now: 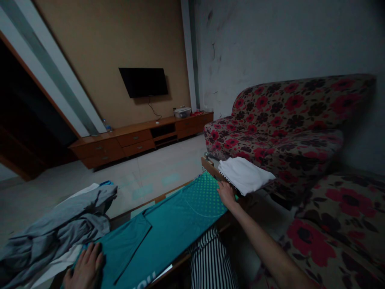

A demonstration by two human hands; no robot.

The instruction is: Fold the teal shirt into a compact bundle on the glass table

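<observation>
Head view: we face a dim living room over a low wooden table (164, 197), mostly covered, its brown edge showing along the far side. Pale tiled floor (141, 176) runs beyond it to a long wooden cabinet (135, 138), with a television (146, 82) on the tan wall above. A flowered sofa (279, 108) backs onto the grey wall at the right, and more flowered seating (345, 216) fills the lower right corner.

On the table we have a teal garment (168, 228) laid out flat, its long axis slanting along the tabletop from lower left to upper right. The green-dotted end points away from us toward the sofa; the other end, near white lettering partly cut off by the frame, points back to our lower left. A flap lies folded over at that nearer end.

Our left hand (86, 267) rests palm down on the near end, fingers a little apart, pinching nothing. Our right hand (227, 194) reaches to the dotted end, fingers extended; we cannot tell whether it pinches the fabric. Just beyond it sits a folded white cloth (246, 174), and grey clothing (69, 222) is heaped at the left. Black-and-white striped fabric (212, 257) shows below the garment's near edge.
</observation>
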